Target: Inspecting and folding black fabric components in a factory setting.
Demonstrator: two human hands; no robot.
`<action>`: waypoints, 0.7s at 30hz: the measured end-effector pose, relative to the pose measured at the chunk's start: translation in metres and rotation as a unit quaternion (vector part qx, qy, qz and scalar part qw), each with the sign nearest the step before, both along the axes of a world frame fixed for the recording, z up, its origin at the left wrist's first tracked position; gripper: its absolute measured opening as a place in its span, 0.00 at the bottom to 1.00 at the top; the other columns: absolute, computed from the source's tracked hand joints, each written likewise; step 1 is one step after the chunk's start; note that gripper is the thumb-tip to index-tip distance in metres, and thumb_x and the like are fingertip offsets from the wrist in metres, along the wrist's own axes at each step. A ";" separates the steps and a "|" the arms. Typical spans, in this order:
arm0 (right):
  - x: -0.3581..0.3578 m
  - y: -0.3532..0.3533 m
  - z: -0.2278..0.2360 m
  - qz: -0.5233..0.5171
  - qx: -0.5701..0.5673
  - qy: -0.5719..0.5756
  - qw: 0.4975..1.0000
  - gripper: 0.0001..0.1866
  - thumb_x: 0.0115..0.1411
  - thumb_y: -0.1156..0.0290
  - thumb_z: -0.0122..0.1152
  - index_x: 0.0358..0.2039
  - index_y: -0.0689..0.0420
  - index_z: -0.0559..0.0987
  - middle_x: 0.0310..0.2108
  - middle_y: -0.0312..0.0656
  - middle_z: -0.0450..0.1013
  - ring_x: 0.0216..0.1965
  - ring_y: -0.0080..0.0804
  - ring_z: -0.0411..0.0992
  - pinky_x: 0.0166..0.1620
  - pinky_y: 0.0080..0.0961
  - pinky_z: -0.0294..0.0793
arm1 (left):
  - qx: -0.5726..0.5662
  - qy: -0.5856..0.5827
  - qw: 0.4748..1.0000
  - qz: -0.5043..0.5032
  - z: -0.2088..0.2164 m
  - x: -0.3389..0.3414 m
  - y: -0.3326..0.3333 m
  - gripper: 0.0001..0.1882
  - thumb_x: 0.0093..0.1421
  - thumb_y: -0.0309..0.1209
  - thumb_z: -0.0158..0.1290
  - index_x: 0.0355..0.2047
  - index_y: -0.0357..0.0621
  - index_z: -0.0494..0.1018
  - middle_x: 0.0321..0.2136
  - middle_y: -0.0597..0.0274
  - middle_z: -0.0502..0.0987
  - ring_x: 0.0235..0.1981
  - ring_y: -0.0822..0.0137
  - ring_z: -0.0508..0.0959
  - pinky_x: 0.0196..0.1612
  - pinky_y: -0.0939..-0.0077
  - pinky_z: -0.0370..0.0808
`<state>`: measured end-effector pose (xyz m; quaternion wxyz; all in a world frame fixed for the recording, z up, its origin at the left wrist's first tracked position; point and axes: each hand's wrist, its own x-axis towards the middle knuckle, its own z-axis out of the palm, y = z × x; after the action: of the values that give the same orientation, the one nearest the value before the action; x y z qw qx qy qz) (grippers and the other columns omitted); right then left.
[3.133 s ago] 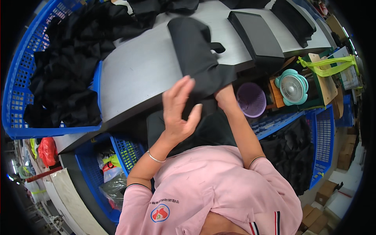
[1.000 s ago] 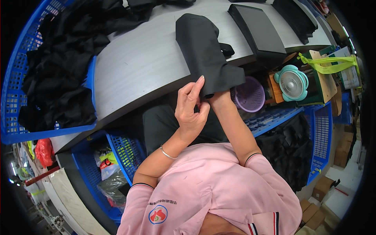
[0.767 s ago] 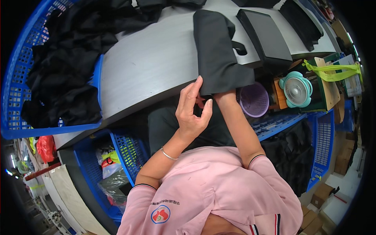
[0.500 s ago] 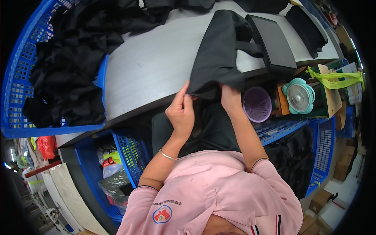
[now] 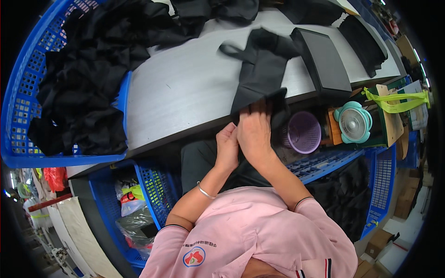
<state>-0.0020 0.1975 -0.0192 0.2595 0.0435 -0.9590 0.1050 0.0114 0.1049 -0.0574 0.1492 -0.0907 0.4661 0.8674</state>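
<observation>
Black cloth piece (image 5: 263, 69): swung round since half a second ago; its narrow strap (image 5: 231, 51), which stuck out to the right, now points left, a little blurred as it goes.
Where the cloth lies: mostly over the grey table (image 5: 178, 95), lower end hanging past the near edge, upper right corner up against the dark block (image 5: 328, 60), or just in front of it; I can't tell which.
Right hand (image 5: 255, 134): has come in leftward, back of it uppermost, fingers reaching up under the cloth's lower edge; with the tips hidden, I can't tell how firm its hold is.
Left hand (image 5: 227, 147): slid right and lower, so the two are side by side where they were apart; thumb and fingers are drawn together near the cloth's lower corner, though I can't see whether they pinch it.
Blue basket (image 5: 65, 161): same place at the left, heaped with black fabric (image 5: 88, 88).
Purple bin (image 5: 304, 132) and teal fan (image 5: 354, 121): as before, right of the hands.
</observation>
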 end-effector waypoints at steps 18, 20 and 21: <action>0.034 0.016 0.005 0.098 -0.073 -0.230 0.966 0.09 0.65 0.67 0.54 0.39 0.55 0.80 0.24 0.51 0.76 0.26 0.49 0.78 0.30 0.43 0.79 | 0.009 -0.030 0.999 0.019 0.009 0.017 -0.031 0.19 0.69 0.29 0.42 0.57 0.34 0.70 0.44 0.64 0.79 0.41 0.73 0.79 0.44 0.80 0.74; 0.049 0.016 -0.008 0.116 -0.115 -0.234 0.958 0.13 0.68 0.62 0.52 0.37 0.54 0.82 0.23 0.51 0.76 0.27 0.50 0.78 0.32 0.46 0.78 | 0.071 -0.006 0.997 -0.025 0.016 0.007 -0.045 0.24 0.72 0.38 0.41 0.62 0.36 0.65 0.49 0.63 0.78 0.46 0.73 0.78 0.50 0.79 0.74; 0.059 0.016 -0.011 0.135 -0.047 -0.269 0.953 0.11 0.67 0.62 0.55 0.38 0.54 0.82 0.25 0.49 0.77 0.24 0.48 0.78 0.30 0.43 0.78 | 0.127 0.010 0.991 -0.032 0.019 0.005 -0.050 0.25 0.73 0.41 0.41 0.63 0.36 0.64 0.50 0.63 0.78 0.47 0.72 0.78 0.52 0.79 0.73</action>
<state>0.0574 0.2135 -0.0305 -0.0228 0.1304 -0.9725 0.1914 0.0164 0.0547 -0.0380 0.1827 -0.0477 0.3560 0.9152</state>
